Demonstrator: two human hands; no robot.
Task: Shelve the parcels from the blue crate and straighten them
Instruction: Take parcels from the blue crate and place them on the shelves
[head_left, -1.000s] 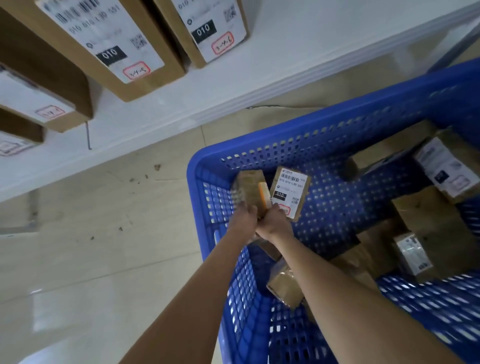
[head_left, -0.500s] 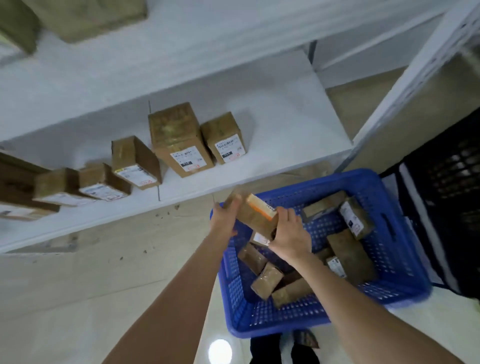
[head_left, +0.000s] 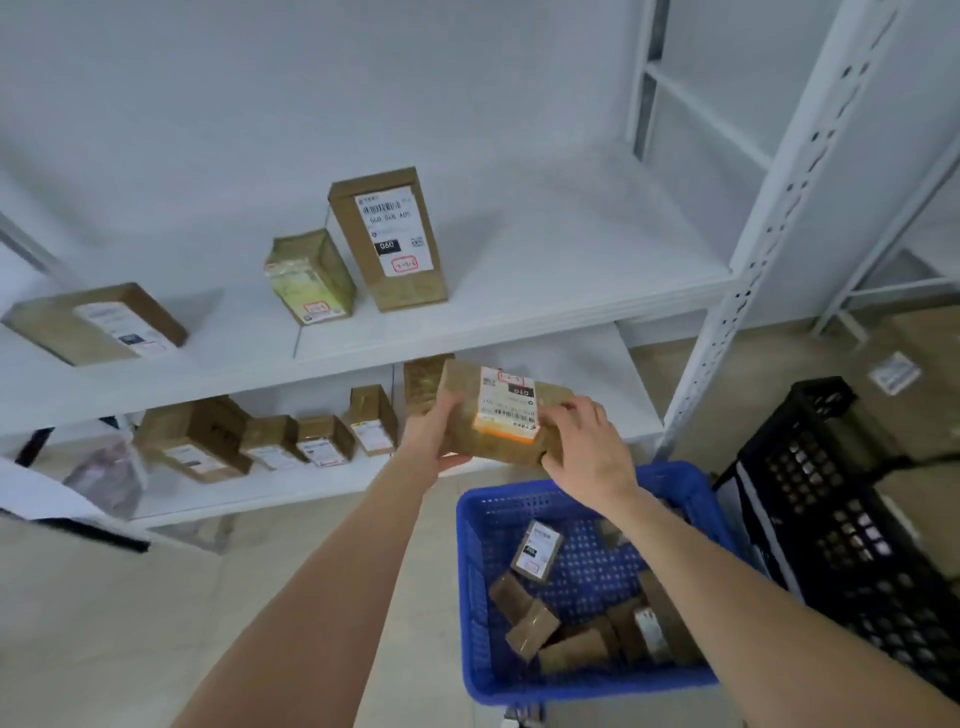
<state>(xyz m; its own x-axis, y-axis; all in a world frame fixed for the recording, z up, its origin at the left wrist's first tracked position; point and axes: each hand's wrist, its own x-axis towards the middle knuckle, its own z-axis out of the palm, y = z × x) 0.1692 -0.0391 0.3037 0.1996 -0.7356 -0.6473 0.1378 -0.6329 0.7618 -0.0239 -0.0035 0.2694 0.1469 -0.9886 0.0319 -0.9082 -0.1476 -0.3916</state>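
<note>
Both the left hand (head_left: 434, 434) and right hand (head_left: 584, 447) grasp a labelled cardboard parcel (head_left: 498, 415) above the blue crate (head_left: 519, 493), mid-carry; next, probably, setting it upright on the lower shelf (head_left: 571, 364).

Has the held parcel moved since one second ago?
Yes. The parcel, in both hands, was low inside the blue crate; now it is above the rim, toward the shelves.

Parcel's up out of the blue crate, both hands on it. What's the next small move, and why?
Probably carry the parcel forward onto the lower shelf: the left hand and right hand hold it level with that shelf, which looks bare on the right.
</note>
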